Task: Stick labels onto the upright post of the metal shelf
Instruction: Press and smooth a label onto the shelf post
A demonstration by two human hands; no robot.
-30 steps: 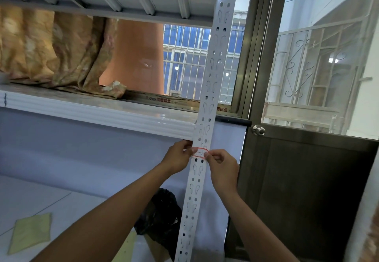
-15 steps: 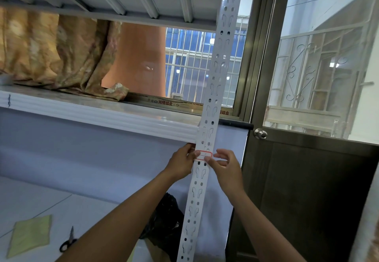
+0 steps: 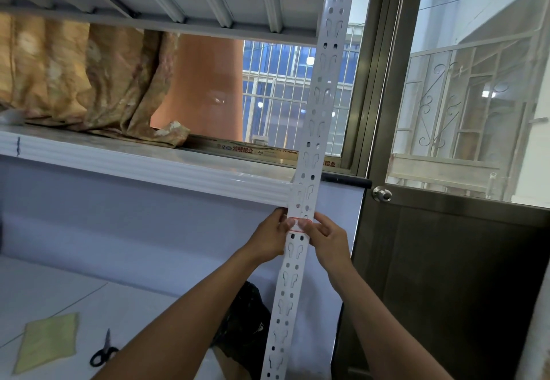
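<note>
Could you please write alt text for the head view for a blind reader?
A left hand and a right hand pinch a red-edged white label against a perforated white shelf post. At lower left lie scissors and a yellow cloth.

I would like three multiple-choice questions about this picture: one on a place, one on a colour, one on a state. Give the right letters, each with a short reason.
1. Where do the scissors lie?
A. right of the yellow cloth
B. on the window sill
C. in a hand

2. What colour is the border of the label?
A. blue
B. red
C. green

3. What are the left hand and the right hand doing?
A. hanging idle
B. cutting paper
C. pressing the label onto the post

Answers:
1 A: the scissors lie just right of the cloth, low on the left.
2 B: a red outline shows around the thumbs.
3 C: both hands hold the post with their thumbs on the label.
</note>
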